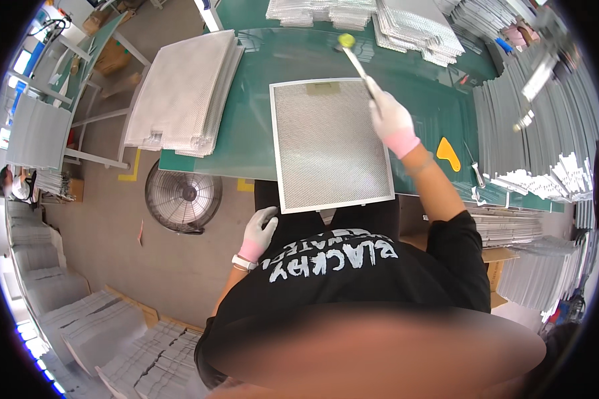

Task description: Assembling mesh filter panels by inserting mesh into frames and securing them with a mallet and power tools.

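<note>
A rectangular metal mesh filter panel (333, 149) with a pale frame lies in front of me, its near edge reaching past the table edge over my lap. My right hand (391, 120), in a white glove with a pink cuff, is wrapped round the handle of a mallet (354, 58). The mallet's yellow-green head is raised past the panel's far right corner, slightly blurred. My left hand (259, 233), gloved alike, is beside the panel's near left corner and my thigh. Its fingers are loosely bent and apart, with nothing visible in them.
The panel rests on a green table (246, 113). Stacked mesh panels (183, 90) stand at the left, more panels (416, 30) at the back. A yellow scraper (448, 154) and a screwdriver (476, 169) lie right, near a row of grey frames (532, 126). A fan (183, 194) stands on the floor.
</note>
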Demonstrator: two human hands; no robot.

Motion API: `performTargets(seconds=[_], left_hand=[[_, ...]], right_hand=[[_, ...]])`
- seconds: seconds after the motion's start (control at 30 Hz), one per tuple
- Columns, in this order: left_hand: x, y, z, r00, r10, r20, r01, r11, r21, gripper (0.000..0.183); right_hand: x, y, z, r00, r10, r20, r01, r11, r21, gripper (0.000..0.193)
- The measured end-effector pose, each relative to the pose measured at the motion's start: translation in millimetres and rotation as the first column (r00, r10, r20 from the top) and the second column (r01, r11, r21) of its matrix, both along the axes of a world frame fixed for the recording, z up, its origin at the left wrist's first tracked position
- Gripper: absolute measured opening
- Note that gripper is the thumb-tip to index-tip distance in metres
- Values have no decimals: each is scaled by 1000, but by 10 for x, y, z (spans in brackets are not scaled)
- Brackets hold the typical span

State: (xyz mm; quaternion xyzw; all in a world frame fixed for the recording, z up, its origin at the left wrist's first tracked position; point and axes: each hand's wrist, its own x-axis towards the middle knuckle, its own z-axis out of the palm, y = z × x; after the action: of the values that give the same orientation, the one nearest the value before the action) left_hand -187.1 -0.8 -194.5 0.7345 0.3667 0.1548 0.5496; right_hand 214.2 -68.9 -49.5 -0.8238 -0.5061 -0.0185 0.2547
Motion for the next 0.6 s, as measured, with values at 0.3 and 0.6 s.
performTargets(seconds=[0.3,0.6], left_hand=[[76,-69,61,999,-38,11,39,997,-70,32],[177,32,46,956,0,292,153,853,-499,43]], right_hand=[[-685,819,-283,980,196,-17,-192,934,-300,54],[-521,589,-199,980,198,-7,-197,967,-159,51]])
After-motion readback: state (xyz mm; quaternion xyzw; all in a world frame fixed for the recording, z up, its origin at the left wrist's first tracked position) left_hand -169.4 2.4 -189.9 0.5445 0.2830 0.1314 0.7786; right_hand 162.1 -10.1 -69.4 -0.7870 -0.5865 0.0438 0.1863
